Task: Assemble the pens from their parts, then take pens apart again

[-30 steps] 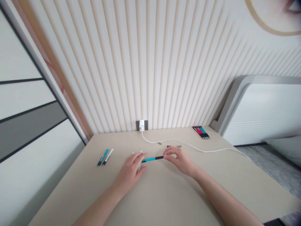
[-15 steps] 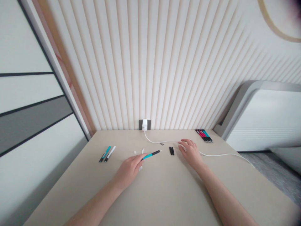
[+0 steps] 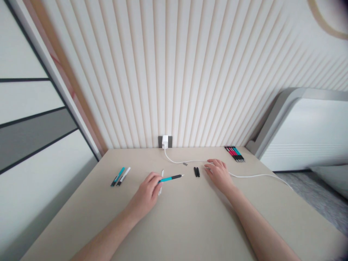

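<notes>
My left hand is closed around the rear of a pen with a blue barrel and a black grip. Its thin tip points right. Beneath the pen and partly behind my fingers lie slim white refills. My right hand rests low over the table with curved, parted fingers, close to the white cable. Something small and greyish shows at its fingertips, too small to name. Just left of it lie two black pen grips, side by side.
At left lie blue and white pen barrels with black parts. A row of red, blue and black pens lies at the back right. A white charger feeds a cable across the table. A small grey piece lies beside the cable.
The view has shifted slightly. My left hand still holds the pen and now covers the small clear pieces seen behind it before. My right fingers have drawn a little closer together.
</notes>
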A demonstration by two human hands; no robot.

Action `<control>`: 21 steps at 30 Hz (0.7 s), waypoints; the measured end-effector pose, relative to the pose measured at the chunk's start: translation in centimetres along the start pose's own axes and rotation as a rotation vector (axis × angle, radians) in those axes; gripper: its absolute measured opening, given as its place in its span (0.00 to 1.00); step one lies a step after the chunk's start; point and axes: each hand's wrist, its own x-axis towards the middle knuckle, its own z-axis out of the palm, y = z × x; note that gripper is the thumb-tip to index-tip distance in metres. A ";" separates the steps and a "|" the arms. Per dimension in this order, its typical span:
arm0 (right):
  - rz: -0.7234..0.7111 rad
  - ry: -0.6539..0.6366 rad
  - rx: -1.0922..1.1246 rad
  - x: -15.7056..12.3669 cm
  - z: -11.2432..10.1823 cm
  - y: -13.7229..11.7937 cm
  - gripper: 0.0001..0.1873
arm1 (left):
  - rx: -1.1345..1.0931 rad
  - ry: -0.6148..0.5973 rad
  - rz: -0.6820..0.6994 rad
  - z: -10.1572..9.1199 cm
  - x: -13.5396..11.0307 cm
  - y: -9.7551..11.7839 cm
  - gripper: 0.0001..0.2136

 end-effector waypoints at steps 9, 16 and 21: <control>0.012 0.014 0.053 0.2 0.1 0.2 0.11 | 0.071 -0.015 0.035 0.2 -0.2 -0.4 0.13; 0.116 -0.003 0.688 -0.2 -1.0 -3.5 0.14 | 0.074 -0.052 0.043 0.3 -0.3 -0.4 0.13; 0.238 -0.117 0.998 -1.2 -0.7 -7.7 0.15 | 0.047 -0.057 0.043 0.1 -0.3 -0.1 0.12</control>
